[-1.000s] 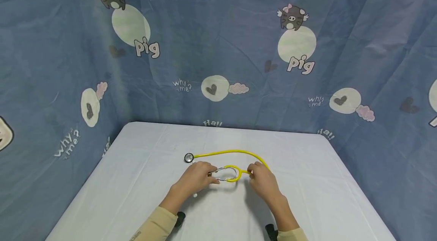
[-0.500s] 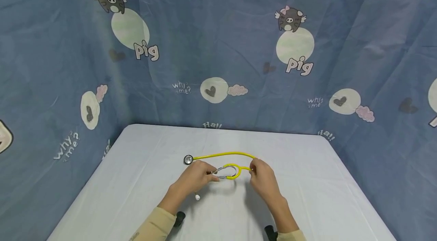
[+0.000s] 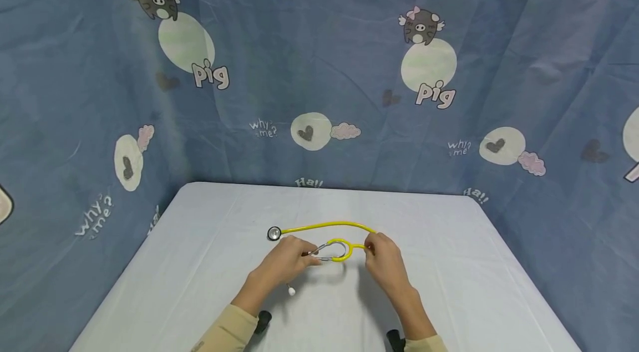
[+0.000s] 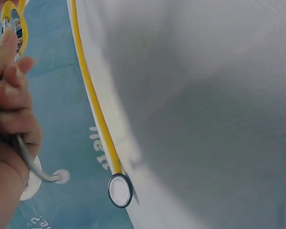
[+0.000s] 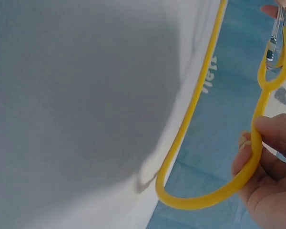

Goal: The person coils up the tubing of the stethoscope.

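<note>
Stethoscope (image 3: 321,225) held in both hands over a white table (image 3: 464,274), its chest piece beyond the left hand.
Left hand (image 3: 285,260) has its fingers curled round the shiny metal ear tubes (image 4: 31,162), one curved end and its rounded white ear tip (image 3: 292,291) poking out; the right hand (image 3: 385,260) pinches the smooth yellow tubing (image 5: 195,203) between thumb and fingers, near its U-shaped fork (image 5: 267,86). That tubing loops back to a round, dark-rimmed chest piece (image 3: 274,233). Creased blue fabric (image 3: 319,58) behind carries cartoon pigs (image 3: 421,26) and lettering (image 3: 435,95): "pig", "why me?", "Ha!!"
</note>
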The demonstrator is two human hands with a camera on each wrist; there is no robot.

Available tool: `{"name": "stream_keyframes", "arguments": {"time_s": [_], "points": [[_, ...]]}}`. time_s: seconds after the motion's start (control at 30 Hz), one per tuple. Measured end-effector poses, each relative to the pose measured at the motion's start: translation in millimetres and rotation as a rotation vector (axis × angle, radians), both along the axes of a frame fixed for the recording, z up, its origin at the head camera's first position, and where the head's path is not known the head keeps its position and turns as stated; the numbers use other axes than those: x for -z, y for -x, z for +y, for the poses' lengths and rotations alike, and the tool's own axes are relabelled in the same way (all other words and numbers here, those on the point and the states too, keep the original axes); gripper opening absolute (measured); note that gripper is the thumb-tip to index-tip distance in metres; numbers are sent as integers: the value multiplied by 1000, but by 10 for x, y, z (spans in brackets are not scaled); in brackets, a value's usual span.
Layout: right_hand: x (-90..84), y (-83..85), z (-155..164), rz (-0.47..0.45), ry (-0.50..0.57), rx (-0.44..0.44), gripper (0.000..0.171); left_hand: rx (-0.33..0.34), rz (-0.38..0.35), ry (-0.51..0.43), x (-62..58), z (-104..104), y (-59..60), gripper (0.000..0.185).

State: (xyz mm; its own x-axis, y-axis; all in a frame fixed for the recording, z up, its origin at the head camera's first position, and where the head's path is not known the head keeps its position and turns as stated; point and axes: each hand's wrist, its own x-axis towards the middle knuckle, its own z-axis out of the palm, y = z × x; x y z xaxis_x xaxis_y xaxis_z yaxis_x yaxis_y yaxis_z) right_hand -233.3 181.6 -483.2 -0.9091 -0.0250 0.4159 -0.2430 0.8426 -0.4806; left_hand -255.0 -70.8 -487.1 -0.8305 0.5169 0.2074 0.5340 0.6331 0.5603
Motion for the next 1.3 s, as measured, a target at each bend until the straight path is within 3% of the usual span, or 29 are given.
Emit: {"name": "stream_keyframes", "arguments": {"time_s": [0.33,0.67,0.8,1.0,1.3], "points": [[78,-37,-27,-78,-5,-53,11,-12,28,12,-5,6,4,32],[102,-68,-91,-54,-79,-144,9,-34,64,2,10,20,-10,46],[106,-86,-126,-76,-74,-199,8,-44,58,4,-2,42,-10,45],[117,-85,-154,-62,-94,-313,23,-82,55,-3,-59,77,11,38],[110,-85,-210,-64,-114,-358,19,-110,72,-33,-98,115,4,41]]}}
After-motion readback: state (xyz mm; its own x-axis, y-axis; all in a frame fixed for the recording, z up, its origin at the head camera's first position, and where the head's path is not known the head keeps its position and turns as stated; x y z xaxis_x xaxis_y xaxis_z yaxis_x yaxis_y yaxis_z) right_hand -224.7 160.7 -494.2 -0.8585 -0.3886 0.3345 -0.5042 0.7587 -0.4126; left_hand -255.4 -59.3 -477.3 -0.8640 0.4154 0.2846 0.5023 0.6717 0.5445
